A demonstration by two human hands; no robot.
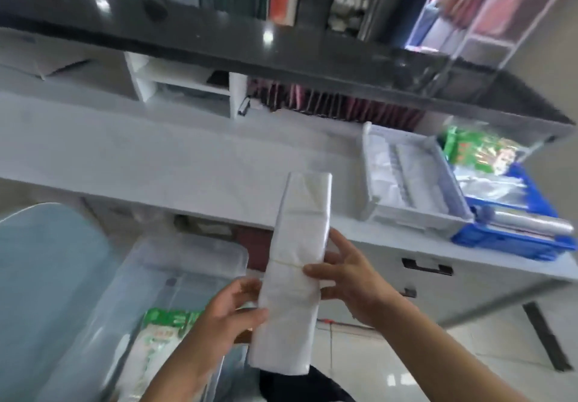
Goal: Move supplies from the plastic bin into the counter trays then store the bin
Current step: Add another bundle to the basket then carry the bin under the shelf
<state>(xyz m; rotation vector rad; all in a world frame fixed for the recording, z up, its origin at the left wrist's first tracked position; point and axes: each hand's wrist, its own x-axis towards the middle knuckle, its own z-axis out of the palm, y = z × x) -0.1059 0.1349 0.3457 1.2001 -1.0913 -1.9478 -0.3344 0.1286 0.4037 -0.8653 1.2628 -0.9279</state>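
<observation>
A long white bundle of folded plastic bags, bound by a thin band, is held upright and tilted in front of the counter. My left hand grips its lower left edge and my right hand grips its right side. Below at the left stands the clear plastic bin, holding a green-and-white packet. On the white counter at the right sit a grey tray with white bags in it and a blue tray with clear rolls and green packets.
A dark upper counter ledge overhangs the white counter. White cubby shelves and a row of dark red packets stand at the back. A pale blue chair back is at the left. Drawers with dark handles sit under the counter.
</observation>
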